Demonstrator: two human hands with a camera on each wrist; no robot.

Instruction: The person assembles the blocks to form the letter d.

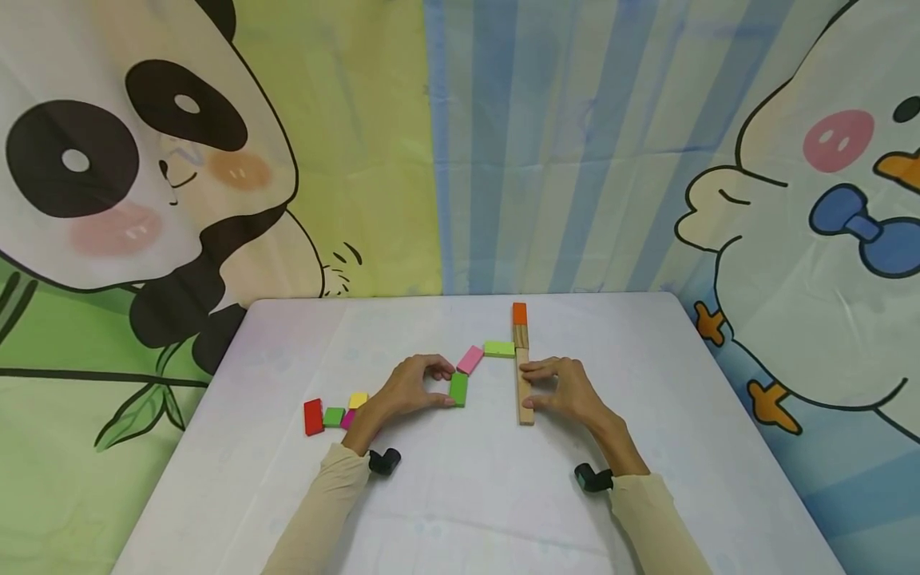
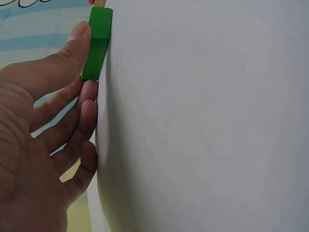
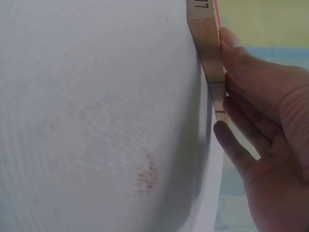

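My left hand (image 1: 413, 385) holds a green block (image 1: 458, 389) between thumb and index finger, its other fingers curled loosely beside the tabletop. In the left wrist view the thumb lies along the green block (image 2: 99, 43), with a fingertip at its lower end. A pink block (image 1: 470, 359) and a light green block (image 1: 499, 349) continue from it toward a column of plain wooden blocks (image 1: 522, 363). On that column's right side, my right hand (image 1: 568, 389) pinches a wooden block (image 3: 208, 43) with thumb and fingers. An orange block (image 1: 520, 313) tops the column's far end.
On the left of the white table (image 1: 460, 495) lie a red block (image 1: 313, 417), a smaller green block (image 1: 334, 417), a yellow block (image 1: 358, 400) and a magenta block (image 1: 348, 419), partly behind my left wrist. A printed cloth wall (image 1: 546, 144) stands behind the table.
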